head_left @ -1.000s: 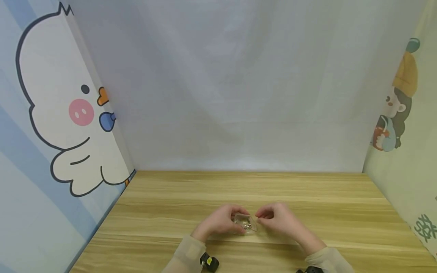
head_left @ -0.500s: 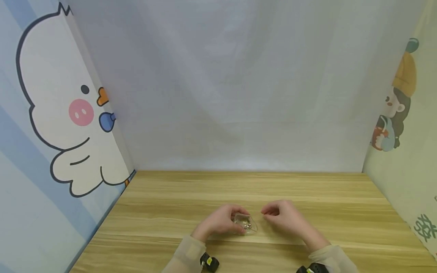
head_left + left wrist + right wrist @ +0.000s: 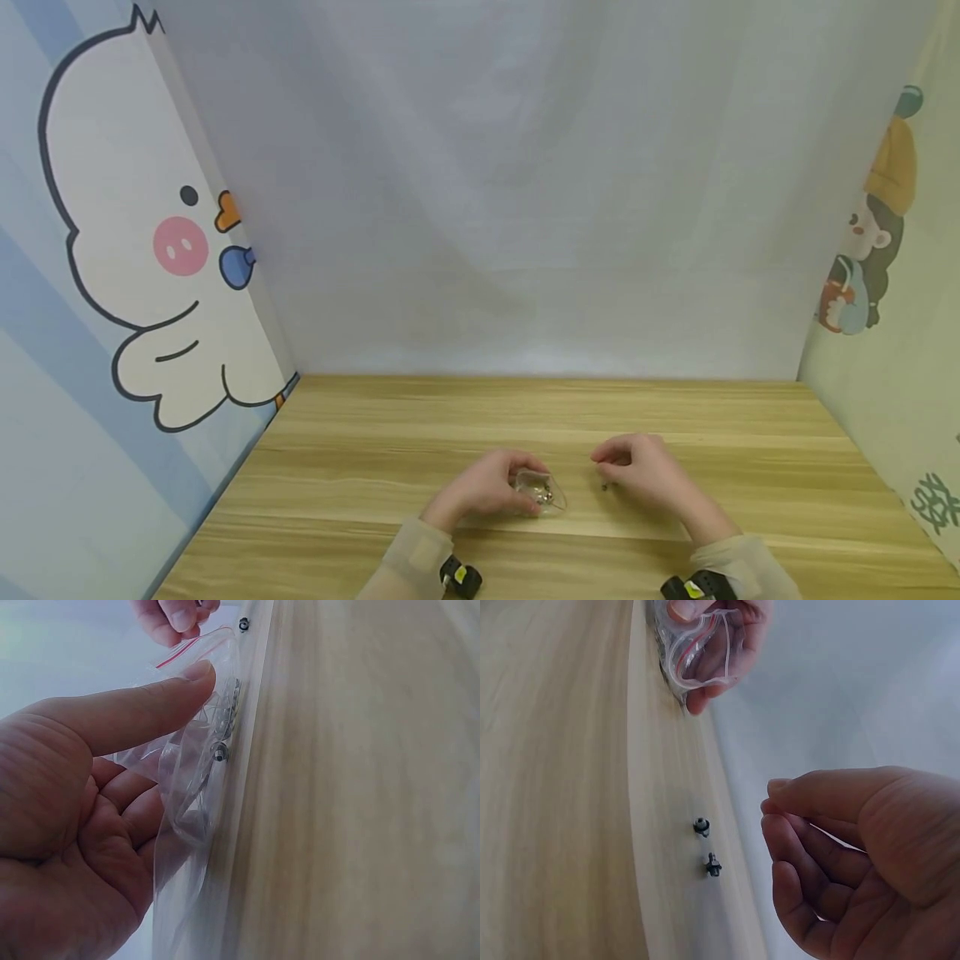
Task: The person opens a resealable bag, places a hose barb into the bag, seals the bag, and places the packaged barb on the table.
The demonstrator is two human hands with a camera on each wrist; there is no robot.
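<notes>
My left hand (image 3: 491,485) grips a clear zip bag (image 3: 534,490) by its side, thumb pressed over the plastic in the left wrist view. The bag has a red stripe (image 3: 177,655) near its gaping mouth and small metal parts (image 3: 220,753) inside. To its right, my right hand (image 3: 651,473) hovers low with loosely curled fingers (image 3: 787,836), thumb near the forefinger and nothing visible between them. Beside those fingertips, two small dark metal fittings, one collared (image 3: 701,826) and one with a nut-like middle (image 3: 713,865), stand on the table.
The wood-grain table (image 3: 420,408) runs back to a pale curtain (image 3: 540,208). Printed sheets border it, a white cartoon bird (image 3: 120,225) at left and a cartoon girl (image 3: 873,233) at right. Each wrist wears a small black camera (image 3: 461,577).
My right hand has drawn away from the bag's mouth to the right and slightly back. A dark fitting now shows on the table below its thumb. My left hand and the bag stay put.
</notes>
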